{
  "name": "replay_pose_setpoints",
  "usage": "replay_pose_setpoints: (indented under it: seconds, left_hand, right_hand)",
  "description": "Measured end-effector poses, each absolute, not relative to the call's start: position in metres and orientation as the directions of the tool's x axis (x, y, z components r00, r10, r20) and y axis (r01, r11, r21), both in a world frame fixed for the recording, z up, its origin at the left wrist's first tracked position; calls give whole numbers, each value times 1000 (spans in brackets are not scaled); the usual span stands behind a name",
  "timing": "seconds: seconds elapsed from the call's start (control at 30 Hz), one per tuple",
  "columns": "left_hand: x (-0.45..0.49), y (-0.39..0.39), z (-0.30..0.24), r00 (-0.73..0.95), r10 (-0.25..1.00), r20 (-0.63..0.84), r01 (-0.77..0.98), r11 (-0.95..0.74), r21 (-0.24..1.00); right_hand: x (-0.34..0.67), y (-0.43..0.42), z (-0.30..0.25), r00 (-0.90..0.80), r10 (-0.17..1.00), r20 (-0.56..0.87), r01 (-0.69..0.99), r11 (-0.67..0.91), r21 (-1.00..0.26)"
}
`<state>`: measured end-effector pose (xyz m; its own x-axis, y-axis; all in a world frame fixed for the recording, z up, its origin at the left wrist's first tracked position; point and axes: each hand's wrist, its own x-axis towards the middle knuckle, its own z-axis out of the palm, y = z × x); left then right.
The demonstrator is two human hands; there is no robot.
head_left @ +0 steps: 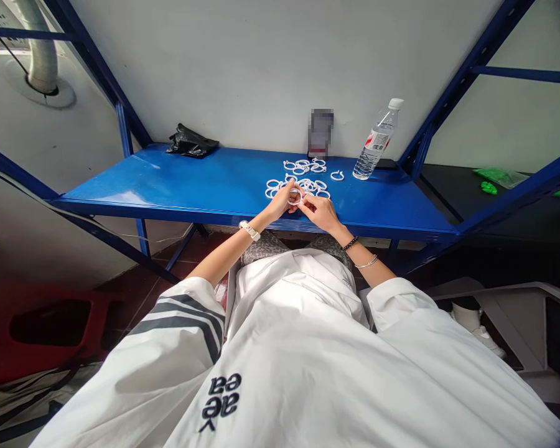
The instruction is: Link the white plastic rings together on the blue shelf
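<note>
Both my hands meet over the near part of a blue metal shelf (191,180). My left hand (282,202) and my right hand (321,211) pinch one white plastic ring (295,198) between their fingertips. Just beyond them lies a loose pile of several white rings (303,185), and a second cluster of white rings (304,165) sits farther back. A single ring (336,175) lies apart on the right. My left wrist wears a watch, my right wrist a bead bracelet and a thin bangle.
A clear water bottle (377,144) with a white cap stands at the back right of the shelf. A crumpled black bag (190,142) lies at the back left. A red stool (42,323) sits on the floor at lower left. Blue frame posts rise on both sides.
</note>
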<state>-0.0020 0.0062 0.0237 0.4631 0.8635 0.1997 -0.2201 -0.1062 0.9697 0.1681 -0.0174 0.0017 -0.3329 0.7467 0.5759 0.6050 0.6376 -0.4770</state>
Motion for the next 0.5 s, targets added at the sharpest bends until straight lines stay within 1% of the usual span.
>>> replay_pose_setpoints:
  seconds: [0.17,0.5]
  left_hand:
    - [-2,9,20,480,851,214,-219,-120,968]
    - [-2,11,18,477,862,169,-189,-87,978]
  right_hand:
    - [168,-17,2,-362,740,567,625,644,-441]
    - [167,-17,1,-409,730,547,645,655,-393]
